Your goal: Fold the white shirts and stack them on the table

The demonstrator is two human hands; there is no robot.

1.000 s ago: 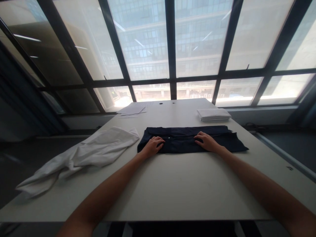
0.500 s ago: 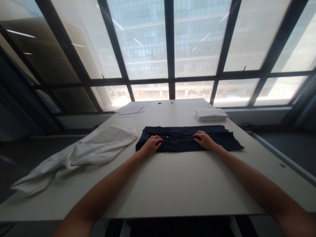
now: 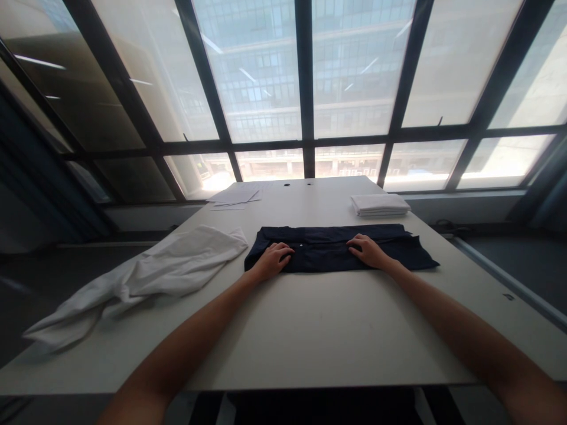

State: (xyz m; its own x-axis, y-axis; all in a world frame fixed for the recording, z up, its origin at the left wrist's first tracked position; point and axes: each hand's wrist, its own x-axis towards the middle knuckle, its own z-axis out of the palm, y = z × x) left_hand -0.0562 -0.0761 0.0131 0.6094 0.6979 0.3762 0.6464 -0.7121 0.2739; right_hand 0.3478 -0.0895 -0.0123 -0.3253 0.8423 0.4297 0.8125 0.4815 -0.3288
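A dark navy garment point(image 3: 323, 254) lies folded into a long strip across the table, with a small white spot, perhaps a button, near its middle. My left hand point(image 3: 271, 261) rests on the left part of it, fingers apart and lying on the cloth. On the right part, my right hand point(image 3: 368, 250) touches the fabric with its fingers slightly bent and spread. Neither hand lifts the cloth. The garment's right end has a loose, uneven corner flaring out.
A crumpled white cloth point(image 3: 163, 265) is spread at the left of the white table point(image 3: 319, 330). A folded white cloth stack point(image 3: 381, 205) sits at the back right, and paper sheets point(image 3: 234, 195) lie at the back left. Large windows point(image 3: 261, 71) stand beyond.
Both hands stay in place on the navy garment. The whole view has shifted very slightly; nothing else visibly differs.
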